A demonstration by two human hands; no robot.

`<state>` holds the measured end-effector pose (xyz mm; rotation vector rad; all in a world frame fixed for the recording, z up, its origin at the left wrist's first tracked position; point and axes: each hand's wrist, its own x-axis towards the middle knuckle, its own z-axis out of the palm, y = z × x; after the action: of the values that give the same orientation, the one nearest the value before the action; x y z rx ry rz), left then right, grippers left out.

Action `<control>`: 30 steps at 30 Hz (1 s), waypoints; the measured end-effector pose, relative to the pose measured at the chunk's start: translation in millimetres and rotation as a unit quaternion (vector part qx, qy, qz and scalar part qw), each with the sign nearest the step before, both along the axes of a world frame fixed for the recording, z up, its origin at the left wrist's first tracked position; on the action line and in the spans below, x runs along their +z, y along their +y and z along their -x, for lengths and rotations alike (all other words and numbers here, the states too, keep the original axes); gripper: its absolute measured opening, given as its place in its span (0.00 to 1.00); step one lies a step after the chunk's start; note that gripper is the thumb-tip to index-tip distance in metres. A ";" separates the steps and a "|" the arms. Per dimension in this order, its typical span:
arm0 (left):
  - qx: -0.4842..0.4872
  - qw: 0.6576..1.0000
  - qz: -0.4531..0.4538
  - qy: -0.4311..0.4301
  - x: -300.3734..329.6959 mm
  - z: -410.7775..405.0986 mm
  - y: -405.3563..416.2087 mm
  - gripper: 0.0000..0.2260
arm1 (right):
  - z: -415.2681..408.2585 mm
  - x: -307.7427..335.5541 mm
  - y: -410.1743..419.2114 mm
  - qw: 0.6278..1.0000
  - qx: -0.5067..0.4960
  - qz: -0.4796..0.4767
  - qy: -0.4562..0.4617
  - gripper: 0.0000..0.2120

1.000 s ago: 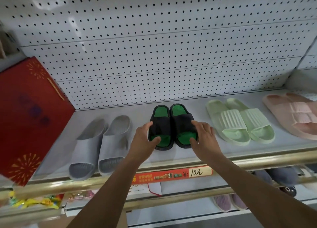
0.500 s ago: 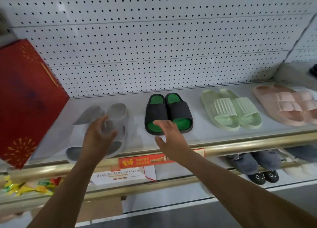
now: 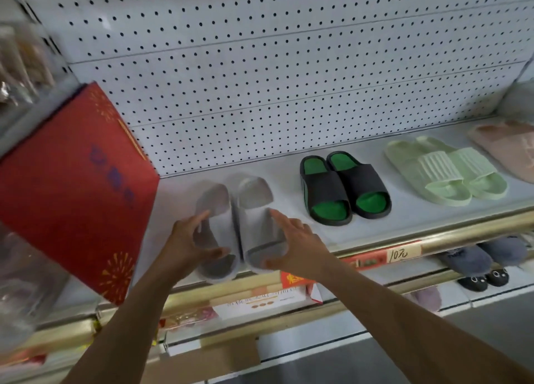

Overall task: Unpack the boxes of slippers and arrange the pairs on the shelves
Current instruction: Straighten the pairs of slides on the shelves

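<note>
The grey slippers (image 3: 239,224) sit on the shelf (image 3: 404,210), framed by both hands: left hand (image 3: 185,239) holds the left slipper's strap, right hand (image 3: 291,245) clasps the right slipper's outer edge; black-and-green slippers (image 3: 344,187) lie just beside

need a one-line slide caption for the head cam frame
Both hands, left and right, grip the grey slipper pair on the shelf, beside black-and-green slippers and a red box.
</note>
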<state>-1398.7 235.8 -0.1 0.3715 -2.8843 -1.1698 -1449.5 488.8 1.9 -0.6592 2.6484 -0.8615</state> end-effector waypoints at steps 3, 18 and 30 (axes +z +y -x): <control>-0.006 1.000 0.010 0.015 -4.6 13.3 2.0 0.45 | 2.0 -2.3 -6.9 1.000 -0.027 -0.007 -0.006 0.49; -0.003 1.000 0.000 0.006 -4.1 53.0 -7.3 0.43 | 37.4 11.5 -36.6 0.997 -0.052 -0.058 0.010 0.41; -0.005 1.000 -0.005 -0.001 -0.1 51.4 -6.4 0.42 | 33.2 15.5 -35.9 0.997 -0.060 -0.047 -0.009 0.41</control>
<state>-1450.1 229.5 -0.2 0.3583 -2.8874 -1.1877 -1482.7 452.9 17.5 -0.4724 2.7156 -0.7648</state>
